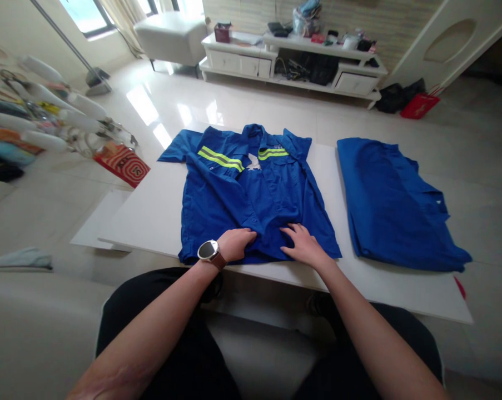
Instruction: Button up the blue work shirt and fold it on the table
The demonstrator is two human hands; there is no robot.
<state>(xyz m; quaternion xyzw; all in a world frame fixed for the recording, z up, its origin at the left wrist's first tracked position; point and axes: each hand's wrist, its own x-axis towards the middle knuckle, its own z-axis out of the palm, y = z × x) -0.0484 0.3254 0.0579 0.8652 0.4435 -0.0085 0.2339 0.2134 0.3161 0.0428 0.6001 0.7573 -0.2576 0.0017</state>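
Two bare hands rest on the near hem of a blue work shirt (251, 205) spread front-up on a low white counter (150, 211). The left hand (235, 244), with a round watch (209, 250) on its wrist, lies loosely curled, fingers bent onto the cloth near the shirt's middle seam; whether it pinches the fabric is hard to tell. The right hand (303, 246) lies flat and open, fingers spread and pressing on the cloth just beside the left. The shirt has yellow-green reflective stripes (221, 158) across the chest and its short sleeves lie out to both sides. A second blue garment (394, 205), folded over, lies on the same counter to the right, apart from the shirt. On the floor to the left sit a red patterned box (123, 163) and a blurred heap of white tubes and coloured things (38, 119) that cannot be made out. Farther back stand a white TV bench (292, 66) with cluttered shelves and a red bag (420, 104). Black-clad knees fill the bottom edge.
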